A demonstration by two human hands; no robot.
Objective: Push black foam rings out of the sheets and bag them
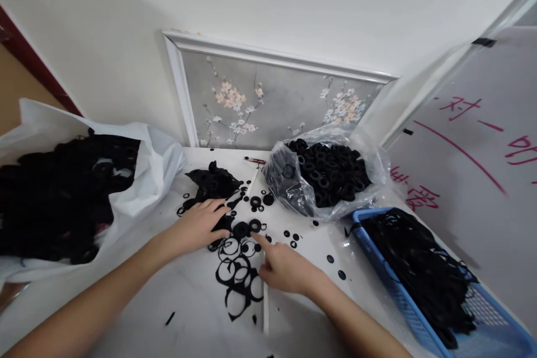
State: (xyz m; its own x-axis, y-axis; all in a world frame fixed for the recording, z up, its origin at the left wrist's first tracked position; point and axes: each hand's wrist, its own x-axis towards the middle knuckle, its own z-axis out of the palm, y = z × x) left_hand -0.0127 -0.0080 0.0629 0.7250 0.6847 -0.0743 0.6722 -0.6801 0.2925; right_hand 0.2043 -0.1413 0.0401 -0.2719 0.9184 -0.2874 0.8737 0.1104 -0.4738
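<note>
My left hand lies with its fingers spread on black sheet material at the middle of the white table. Its fingertips are beside a black disc. My right hand points its index finger at this disc and a nearby black ring, its other fingers curled under. Whether that fingertip touches the disc, I cannot tell. Toward me lies a black sheet scrap with large round holes. A thin white strip runs beneath or beside my right hand. Behind my left hand is a crumpled black piece.
A clear plastic bag full of black rings stands at the back right. On the right, a blue basket holds black scraps. A white sack of black pieces is at left. Small black discs lie scattered; a red pen-like object lies behind.
</note>
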